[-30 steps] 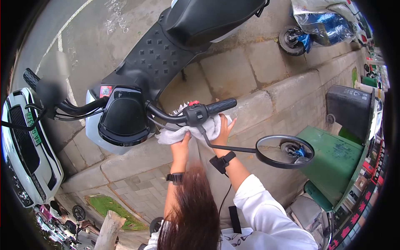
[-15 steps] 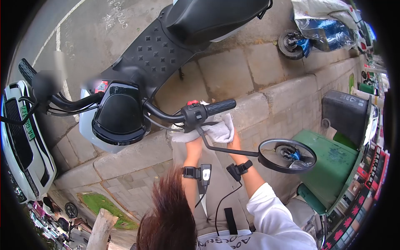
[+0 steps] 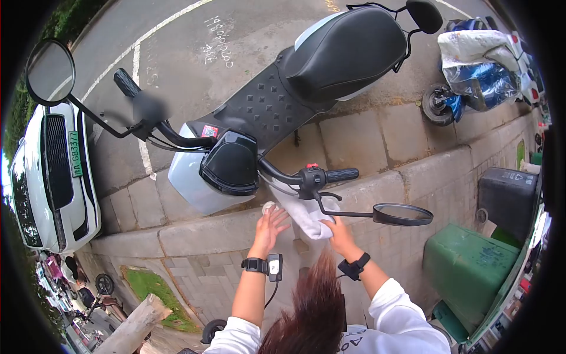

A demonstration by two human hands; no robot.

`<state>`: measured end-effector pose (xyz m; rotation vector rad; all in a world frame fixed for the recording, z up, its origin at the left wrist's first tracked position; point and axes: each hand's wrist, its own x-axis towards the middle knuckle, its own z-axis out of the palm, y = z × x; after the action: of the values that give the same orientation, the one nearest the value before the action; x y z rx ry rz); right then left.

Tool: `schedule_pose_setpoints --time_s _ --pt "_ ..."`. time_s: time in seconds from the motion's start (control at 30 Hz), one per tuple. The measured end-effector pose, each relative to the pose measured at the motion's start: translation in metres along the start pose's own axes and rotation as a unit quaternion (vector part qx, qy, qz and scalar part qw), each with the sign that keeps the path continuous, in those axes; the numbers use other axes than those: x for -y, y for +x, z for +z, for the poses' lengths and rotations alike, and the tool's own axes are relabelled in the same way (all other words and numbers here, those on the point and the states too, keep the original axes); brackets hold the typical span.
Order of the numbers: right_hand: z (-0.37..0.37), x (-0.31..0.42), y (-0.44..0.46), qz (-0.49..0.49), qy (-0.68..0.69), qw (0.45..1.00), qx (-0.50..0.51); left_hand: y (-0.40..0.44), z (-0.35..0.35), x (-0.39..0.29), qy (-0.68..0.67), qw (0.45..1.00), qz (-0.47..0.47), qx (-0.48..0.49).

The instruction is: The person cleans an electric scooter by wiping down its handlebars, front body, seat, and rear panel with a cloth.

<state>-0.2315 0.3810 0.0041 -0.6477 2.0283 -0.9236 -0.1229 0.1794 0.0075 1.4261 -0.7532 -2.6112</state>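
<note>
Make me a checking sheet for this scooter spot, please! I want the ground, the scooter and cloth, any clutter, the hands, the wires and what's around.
Surface: grey paving, with a raised stone kerb.
Job's things: scooter upright; pale cloth hanging below its handlebar.
Clutter: green bin and dark bin, off to the right.
Hands: left hand open, fingers spread; right hand gripping the cloth.
Cables: black cable hanging from a small box at the left wrist.
Surroundings: white car, wrapped blue vehicle, grass patch.
</note>
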Motion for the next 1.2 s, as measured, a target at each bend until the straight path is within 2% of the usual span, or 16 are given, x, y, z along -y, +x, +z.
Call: schedule_pose_setpoints --time_s 0.07,0.17,0.27,0.33,0.4,0.47,0.53,0.6,0.67,0.73,0.8,0.87,0.9,0.97,1.1,1.2 --pt "0.005 0.016 -0.006 -0.154 -0.116 0.981 -0.011 0.004 -0.001 0.013 0.005 0.999 -0.032 -0.021" --pt "0.011 0.055 -0.008 -0.254 -0.259 0.932 0.023 0.009 -0.008 0.027 0.014 0.992 -0.111 0.058" --pt "0.029 0.080 -0.005 -0.293 -0.238 0.925 0.040 0.007 -0.033 0.035 0.046 0.983 -0.180 0.014" --pt "0.040 0.094 0.001 -0.299 -0.253 0.920 0.027 -0.007 -0.048 0.016 0.014 0.986 -0.164 -0.033" --pt "0.057 0.099 0.005 -0.213 -0.255 0.943 -0.005 -0.022 -0.085 0.007 -0.140 0.986 -0.039 -0.076" --pt "0.079 0.107 0.015 -0.237 -0.230 0.943 -0.045 -0.048 -0.110 -0.023 -0.196 0.977 0.022 -0.087" --pt "0.110 0.113 0.022 -0.197 -0.107 0.963 -0.147 -0.068 -0.132 -0.056 -0.195 0.974 0.078 -0.082" --pt "0.135 0.139 0.033 -0.194 -0.104 0.963 -0.153 -0.074 -0.150 -0.085 -0.189 0.972 0.118 -0.075" --pt "0.157 0.172 0.050 -0.170 -0.053 0.947 -0.266 -0.062 -0.163 -0.112 -0.176 0.973 0.140 -0.052" --pt "0.174 0.191 0.071 -0.152 -0.056 0.943 -0.291 -0.044 -0.166 -0.141 -0.162 0.973 0.161 -0.027" --pt "0.189 0.191 0.099 -0.157 -0.151 0.890 -0.401 -0.020 -0.153 -0.167 -0.035 0.965 0.259 -0.024" --pt "0.206 0.189 0.110 -0.139 -0.168 0.877 -0.427 0.010 -0.149 -0.178 0.267 0.891 0.366 -0.028" --pt "0.214 0.186 0.109 -0.132 -0.255 0.853 -0.436 0.016 -0.144 -0.176 0.263 0.892 0.367 -0.026" --pt "0.224 0.175 0.101 -0.143 -0.361 0.816 -0.428 0.025 -0.133 -0.173 0.612 0.656 0.434 -0.086" --pt "0.233 0.167 0.089 -0.178 -0.364 0.858 -0.317 0.034 -0.132 -0.171 0.683 0.605 0.408 -0.007" --pt "0.233 0.167 0.107 -0.232 -0.383 0.845 -0.292 0.047 -0.133 -0.187 0.684 0.569 0.457 0.016"
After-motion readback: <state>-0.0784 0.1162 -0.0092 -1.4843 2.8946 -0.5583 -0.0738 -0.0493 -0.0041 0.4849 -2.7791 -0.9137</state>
